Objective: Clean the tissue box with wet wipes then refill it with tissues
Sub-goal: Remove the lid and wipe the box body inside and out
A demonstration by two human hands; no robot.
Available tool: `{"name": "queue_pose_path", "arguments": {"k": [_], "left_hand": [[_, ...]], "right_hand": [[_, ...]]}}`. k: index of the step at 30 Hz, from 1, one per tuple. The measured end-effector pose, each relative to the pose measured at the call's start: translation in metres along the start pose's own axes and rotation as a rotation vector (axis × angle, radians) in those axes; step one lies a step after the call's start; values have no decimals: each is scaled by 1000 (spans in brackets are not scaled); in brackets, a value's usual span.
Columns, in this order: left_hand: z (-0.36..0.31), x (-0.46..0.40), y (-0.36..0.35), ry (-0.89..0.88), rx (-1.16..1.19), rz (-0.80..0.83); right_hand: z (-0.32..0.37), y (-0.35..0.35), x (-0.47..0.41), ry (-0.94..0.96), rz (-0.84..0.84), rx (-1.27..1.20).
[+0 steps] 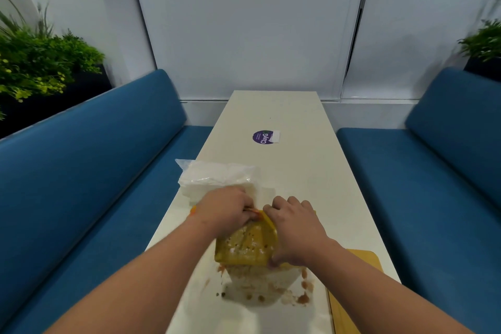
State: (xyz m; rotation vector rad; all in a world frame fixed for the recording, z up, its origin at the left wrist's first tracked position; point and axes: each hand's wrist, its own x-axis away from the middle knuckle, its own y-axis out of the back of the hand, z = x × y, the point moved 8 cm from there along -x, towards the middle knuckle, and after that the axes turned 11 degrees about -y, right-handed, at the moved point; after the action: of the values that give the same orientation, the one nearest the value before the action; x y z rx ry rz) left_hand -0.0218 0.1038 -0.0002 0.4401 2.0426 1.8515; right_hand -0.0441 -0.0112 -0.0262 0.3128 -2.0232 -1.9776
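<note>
**Dirty tissue box held in both hands at near end of table**

Booth seating, blue benches [89, 171] both sides, w/ a long white table [292, 171] running away from the camera toward a pale wall; plants [40, 62] in the corners. A purple sticker [263, 137] sat mid-table.

The tissue box [248, 247] was at the near end, yellow, its top spotted w/ white and brown marks. It looked tilted or lifted off the table, though blur made that hard to confirm. Brown smears and crumbs [303, 298] lay on the table below it, approx. around a pale patch.

Left hand [227, 210] was curled on the box's far-left top edge, fingers gripping; something reddish showed under them, too small to name. Right hand [294, 228] wrapped the right side, thumb hooked at the near corner.

Just behind the hands lay a clear bag of white tissues [217, 179], touching or almost touching the left hand. A flat yellow piece [360, 274] lay at the right, partly under the right forearm; poss. the lid, can't tell.

Handling, as a guess: box prob. stiff and light, empty or nearly so, so it would slide or tip under wiping pressure. Greasy spots could make it slippery. Best held by opposite edges or corners, one hand bracing while the other wipes. Tissue bag soft, light, squashy; take by the plastic, not the stack.
</note>
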Motion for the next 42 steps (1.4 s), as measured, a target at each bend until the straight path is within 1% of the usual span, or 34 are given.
{"name": "queue_pose_path", "arguments": {"k": [3, 7, 8, 13, 16, 18, 20, 22, 24, 28, 30, 34, 37, 42], "left_hand": [[26, 7, 6, 78, -6, 29], [-19, -8, -1, -43, -19, 1], [-22, -8, -4, -45, -11, -18], [40, 18, 5, 178, 82, -92], [46, 26, 10, 216, 153, -191], [47, 33, 8, 281, 255, -285], [46, 38, 2, 333, 289, -366], [40, 41, -2, 307, 266, -428], [35, 42, -2, 250, 228, -442], [31, 45, -15, 147, 100, -286], [33, 51, -19, 152, 120, -285], [25, 83, -35, 128, 149, -376], [26, 103, -44, 156, 174, -436], [29, 79, -24, 227, 110, -465]], "right_hand": [[-1, 0, -1, -7, 5, 5], [-2, 1, 0, -18, 14, 16], [-1, 1, 1, -18, 14, 18], [-5, 1, -3, -36, 15, 5], [-5, 2, -6, -39, 30, 5], [-3, 2, -7, -38, 35, 7], [-4, 2, -8, -46, 46, 8], [-6, 3, -8, -52, 51, 13], [-7, 4, -8, -51, 49, 20], [-6, 1, -7, -52, 50, 38], [-6, 0, -7, -51, 53, 48], [-5, -1, -9, -41, 62, 58], [-1, 0, -14, -25, 67, 70], [1, -1, -14, -25, 65, 64]]}}
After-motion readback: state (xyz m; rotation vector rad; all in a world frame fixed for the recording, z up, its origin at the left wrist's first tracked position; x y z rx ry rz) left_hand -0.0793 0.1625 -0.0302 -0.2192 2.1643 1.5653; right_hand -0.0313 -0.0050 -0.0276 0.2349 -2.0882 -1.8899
